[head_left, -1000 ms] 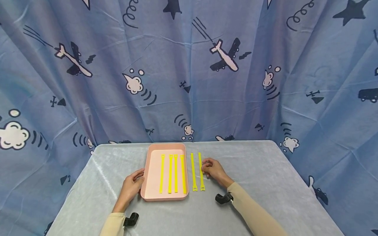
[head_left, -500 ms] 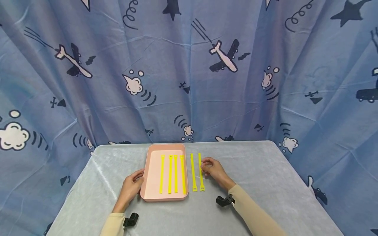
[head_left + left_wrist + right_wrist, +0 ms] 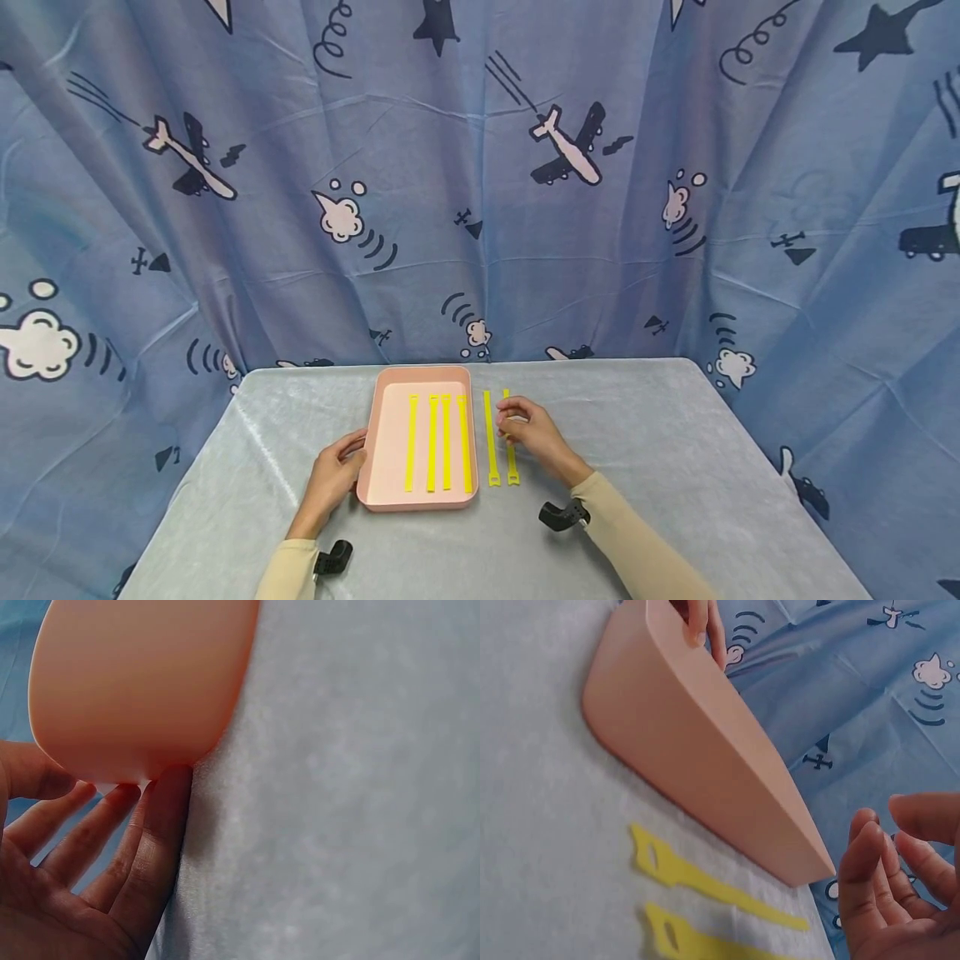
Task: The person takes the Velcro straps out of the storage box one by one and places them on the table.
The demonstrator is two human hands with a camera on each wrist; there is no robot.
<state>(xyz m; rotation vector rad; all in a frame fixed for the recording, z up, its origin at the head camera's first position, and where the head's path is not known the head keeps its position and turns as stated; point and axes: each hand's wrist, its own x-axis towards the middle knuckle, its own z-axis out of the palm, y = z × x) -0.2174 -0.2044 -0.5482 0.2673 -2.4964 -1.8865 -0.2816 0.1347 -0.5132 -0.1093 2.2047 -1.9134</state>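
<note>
Left hand (image 3: pixel 332 475) touching pink tray (image 3: pixel 390 450), yellow straps (image 3: pixel 432 442) inside, right hand (image 3: pixel 536 429) over rightmost strap (image 3: pixel 512 467)

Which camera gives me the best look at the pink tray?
The head view: it shows nearly the whole pink tray from above, four yellow straps inside. The left wrist view shows only some outer wall beside the left hand; the right wrist view, mostly an outer side, not its floor.

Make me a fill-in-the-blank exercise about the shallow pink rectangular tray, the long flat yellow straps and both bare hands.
The pink tray holds ____ yellow straps.
To the tray's right, ____ more straps lie on the pale grey cloth-covered table.
The left hand touches the tray, while the right hand holds ____.
Missing words: four, two, nothing.
</note>
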